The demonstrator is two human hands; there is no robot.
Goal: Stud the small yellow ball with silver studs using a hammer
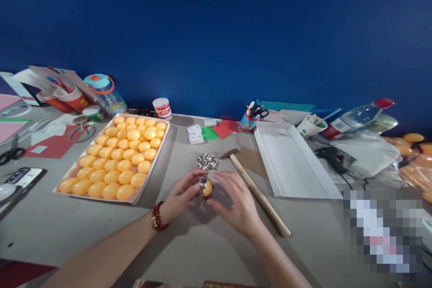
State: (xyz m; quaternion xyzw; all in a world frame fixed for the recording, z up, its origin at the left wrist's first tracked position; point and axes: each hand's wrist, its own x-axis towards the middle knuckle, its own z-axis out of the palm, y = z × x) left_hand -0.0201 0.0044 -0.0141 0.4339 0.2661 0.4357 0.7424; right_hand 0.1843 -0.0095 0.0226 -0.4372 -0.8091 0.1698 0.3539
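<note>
My left hand (178,198), with a dark red bead bracelet on its wrist, grips an orange ball (208,188) between thumb and fingers. Shiny silver pieces cover the ball's left side. To the right of the ball, my right hand (239,204) is open, its fingers apart and slightly curved; whether a fingertip touches the ball is hard to tell. Just beyond both hands lies a heap of small shiny metal pieces (206,161). Beside my right hand a hammer (261,200) rests on the table, its wooden handle slanting toward me.
At left stands a shallow box (137,195) filled with orange balls. A white tray (286,162) lies at right. Small white boxes (195,134) and red paper (225,128) are behind the heap. A pen cup (248,122) and a plastic bottle (354,117) stand near the blue wall.
</note>
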